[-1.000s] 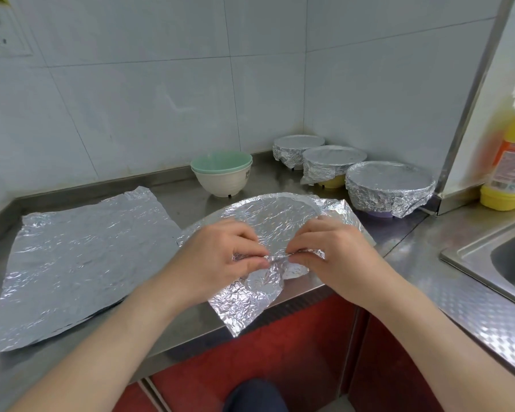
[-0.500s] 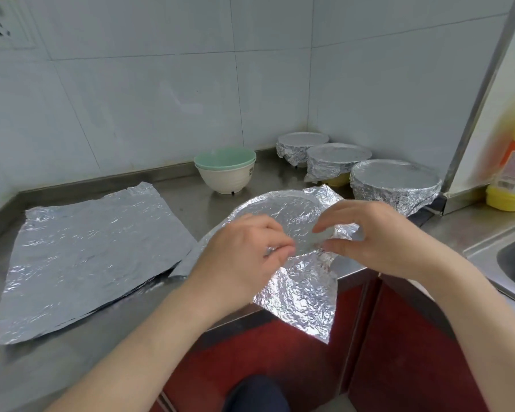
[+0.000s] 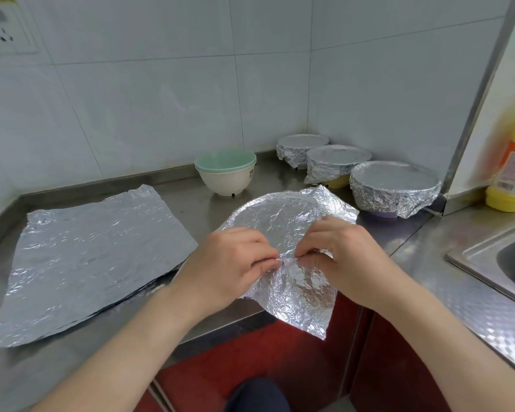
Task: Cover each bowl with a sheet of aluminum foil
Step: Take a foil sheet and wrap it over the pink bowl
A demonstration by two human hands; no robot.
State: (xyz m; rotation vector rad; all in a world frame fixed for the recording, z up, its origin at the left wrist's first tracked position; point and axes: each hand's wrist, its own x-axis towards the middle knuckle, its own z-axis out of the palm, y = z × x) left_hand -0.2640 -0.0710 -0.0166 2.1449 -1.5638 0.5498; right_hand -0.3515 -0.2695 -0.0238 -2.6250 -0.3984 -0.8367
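Now left hand (image 3: 229, 263), right hand (image 3: 347, 258) on foil (image 3: 280, 214)

Pale tiled walls (image 3: 161, 99) meet in corner; steel counter (image 3: 428, 251); red cabinet doors (image 3: 393, 367) below; sink (image 3: 473, 258) right; socket (image 3: 6, 34) upper-left.

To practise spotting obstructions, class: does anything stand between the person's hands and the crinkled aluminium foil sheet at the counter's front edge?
Nothing visible does. The left hand and the right hand both pinch the crinkled aluminium foil sheet at its near side, fingertips nearly meeting, with no other object between them and the foil.
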